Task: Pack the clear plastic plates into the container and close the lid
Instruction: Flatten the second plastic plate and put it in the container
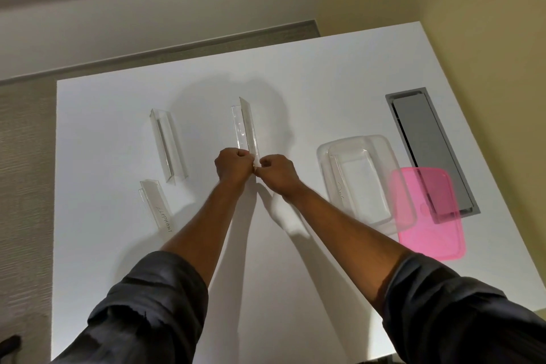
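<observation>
A long clear plastic plate (244,125) lies at the middle of the white table (118,133). My left hand (232,169) and my right hand (276,172) both pinch its near end. Two more clear plates lie to the left: a long one (168,145) and a shorter one (158,207) with handwriting on it. The clear container (359,177) stands open to the right, with one clear plate (339,183) inside along its left wall. The pink lid (428,216) lies flat beside it, overlapping its near right corner.
A grey metal cable hatch (425,139) is set into the table at the right, partly under the pink lid. The table's right edge runs close to a yellowish wall (487,38). Carpet (26,156) shows beyond the left edge.
</observation>
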The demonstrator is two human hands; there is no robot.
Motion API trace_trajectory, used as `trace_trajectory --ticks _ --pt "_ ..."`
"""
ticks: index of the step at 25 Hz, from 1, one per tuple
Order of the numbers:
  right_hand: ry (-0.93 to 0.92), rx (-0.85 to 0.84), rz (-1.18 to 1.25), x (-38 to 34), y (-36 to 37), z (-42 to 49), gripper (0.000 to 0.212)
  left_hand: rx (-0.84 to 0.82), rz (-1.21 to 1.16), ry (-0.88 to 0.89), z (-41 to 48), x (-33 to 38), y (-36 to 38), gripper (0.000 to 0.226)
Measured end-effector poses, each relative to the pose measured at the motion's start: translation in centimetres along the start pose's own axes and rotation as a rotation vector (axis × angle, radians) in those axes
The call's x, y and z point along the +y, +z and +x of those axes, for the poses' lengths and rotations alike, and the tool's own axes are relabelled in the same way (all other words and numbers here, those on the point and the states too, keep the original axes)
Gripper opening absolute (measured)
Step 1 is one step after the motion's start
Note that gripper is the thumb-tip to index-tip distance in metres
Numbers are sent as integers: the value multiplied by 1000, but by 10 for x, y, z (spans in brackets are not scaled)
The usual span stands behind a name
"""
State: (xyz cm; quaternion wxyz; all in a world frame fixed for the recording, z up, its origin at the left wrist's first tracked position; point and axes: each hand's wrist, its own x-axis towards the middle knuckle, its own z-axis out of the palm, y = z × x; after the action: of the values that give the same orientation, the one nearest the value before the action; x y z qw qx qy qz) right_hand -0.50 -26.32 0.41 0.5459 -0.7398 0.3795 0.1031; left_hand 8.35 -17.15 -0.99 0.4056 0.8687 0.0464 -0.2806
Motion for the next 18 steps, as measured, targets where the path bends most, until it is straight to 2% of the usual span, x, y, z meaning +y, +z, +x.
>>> trace_trajectory --ticks 5,8,11,15,18 --pt "56 56 141 9 2 3 43 30 -7 -14 -10 1 -7 15" --pt "81 58 301 10 2 1 28 11 -163 -103 -16 1 -10 3" --pt "127 51 479 10 1 -1 23 -30 -325 -209 -23 -1 -10 25" --pt "148 73 557 9 -5 -9 6 -106 -511 -261 -34 -4 -16 31" --pt "153 90 543 9 -11 -14 4 -152 -540 -257 -40 -6 -21 31"
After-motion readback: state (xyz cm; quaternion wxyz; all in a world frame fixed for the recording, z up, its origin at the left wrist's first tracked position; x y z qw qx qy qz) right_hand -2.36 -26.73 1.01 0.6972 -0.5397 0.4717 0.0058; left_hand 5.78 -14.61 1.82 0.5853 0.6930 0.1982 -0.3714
